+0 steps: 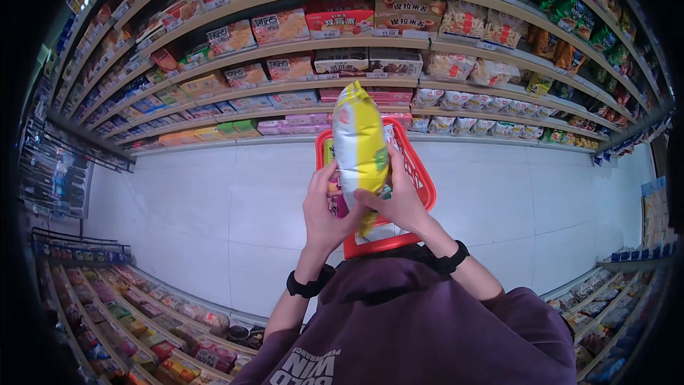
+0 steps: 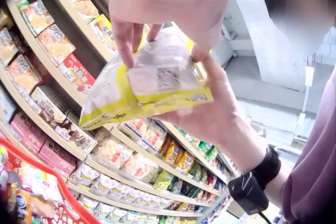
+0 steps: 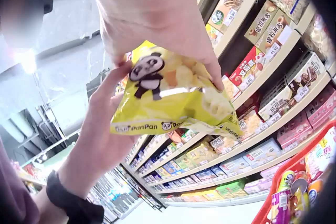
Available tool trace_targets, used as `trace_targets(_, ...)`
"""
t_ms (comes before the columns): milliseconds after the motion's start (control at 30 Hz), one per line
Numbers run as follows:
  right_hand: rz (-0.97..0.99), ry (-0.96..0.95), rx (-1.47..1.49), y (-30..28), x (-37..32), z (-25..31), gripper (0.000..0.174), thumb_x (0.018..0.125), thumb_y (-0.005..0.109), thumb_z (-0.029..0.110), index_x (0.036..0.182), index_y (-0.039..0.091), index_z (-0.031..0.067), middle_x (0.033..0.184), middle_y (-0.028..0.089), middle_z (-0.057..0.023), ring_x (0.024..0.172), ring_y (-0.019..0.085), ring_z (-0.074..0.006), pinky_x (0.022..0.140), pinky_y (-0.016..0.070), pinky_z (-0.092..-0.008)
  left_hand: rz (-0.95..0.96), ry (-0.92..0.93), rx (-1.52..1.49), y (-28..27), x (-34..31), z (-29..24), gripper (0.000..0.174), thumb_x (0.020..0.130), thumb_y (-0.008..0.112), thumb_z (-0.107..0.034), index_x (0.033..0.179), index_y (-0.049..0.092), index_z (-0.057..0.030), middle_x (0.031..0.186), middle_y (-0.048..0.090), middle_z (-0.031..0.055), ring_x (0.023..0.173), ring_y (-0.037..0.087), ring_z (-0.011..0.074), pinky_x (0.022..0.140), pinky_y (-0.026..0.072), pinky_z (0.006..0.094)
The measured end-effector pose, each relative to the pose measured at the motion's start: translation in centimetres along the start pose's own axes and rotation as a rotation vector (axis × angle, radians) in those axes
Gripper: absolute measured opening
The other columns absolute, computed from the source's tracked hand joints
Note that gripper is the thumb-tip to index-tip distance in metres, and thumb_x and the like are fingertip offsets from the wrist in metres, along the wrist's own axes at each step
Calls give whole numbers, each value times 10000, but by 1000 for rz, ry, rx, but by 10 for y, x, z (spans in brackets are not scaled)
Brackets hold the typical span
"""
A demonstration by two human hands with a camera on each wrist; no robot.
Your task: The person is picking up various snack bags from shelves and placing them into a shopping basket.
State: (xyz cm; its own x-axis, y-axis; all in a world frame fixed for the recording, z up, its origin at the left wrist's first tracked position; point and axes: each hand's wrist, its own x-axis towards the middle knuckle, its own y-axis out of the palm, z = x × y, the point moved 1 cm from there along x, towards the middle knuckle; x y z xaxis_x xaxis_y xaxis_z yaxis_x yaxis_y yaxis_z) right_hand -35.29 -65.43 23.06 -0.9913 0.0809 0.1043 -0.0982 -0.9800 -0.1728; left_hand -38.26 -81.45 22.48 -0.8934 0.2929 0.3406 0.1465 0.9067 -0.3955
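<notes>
Both hands hold a yellow and white snack bag upright in front of the body, over a red shopping basket. My left hand grips its lower left side, and my right hand grips the right side with the thumb across the lower face. In the right wrist view, the yellow side of the bag shows a panda and the word PanPan. The back of the bag, in the left wrist view, carries a whitish panel with a printed code.
Shelves of boxed and bagged snacks curve across the far side. More shelves stand behind at both lower corners. Inside the basket lie colourful packages and a can. Pale tiled floor lies around it. A rack stands at the left.
</notes>
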Motion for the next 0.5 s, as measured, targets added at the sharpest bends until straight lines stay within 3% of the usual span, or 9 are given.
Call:
trace_targets(100,3,139,377,-8,10,-6,872,792,784,264,1441,257,16,1290,533,-158,1167,551,-224,978,461,-365,54,109,56,-1,-4,-14,604,724,774,-64,1289,562,-91,1222,564,127,1002,589,237,802,513,326)
trace_targets(133,-19,196,409,-14,8,1,731,816,750,206,1396,350,12,1240,576,-131,1107,590,-204,928,494,-352,66,149,92,0,-3,-19,571,732,761,-39,1271,579,-88,1242,559,130,1022,585,233,826,507,333)
trace_targets(267,-35,332,813,-30,5,-9,573,859,664,153,1355,425,-4,1242,579,-141,1112,589,-225,940,487,-370,49,347,177,-1,5,-18,462,742,747,-11,1185,636,-82,1251,568,123,1074,570,237,877,480,329)
trace_targets(367,-12,341,787,-38,2,-5,566,866,641,183,1354,431,-13,1251,574,-149,1113,589,-234,941,484,-375,-78,294,145,-4,17,-23,474,757,747,-28,1205,598,-65,1214,589,120,1098,565,221,884,476,314)
trace_targets(500,-7,329,781,-40,-3,0,576,866,621,211,1358,429,-18,1256,573,-148,1107,592,-237,946,475,-381,23,-88,-279,-7,27,-15,517,779,760,-51,1241,531,-27,1223,580,116,1132,561,211,906,477,336)
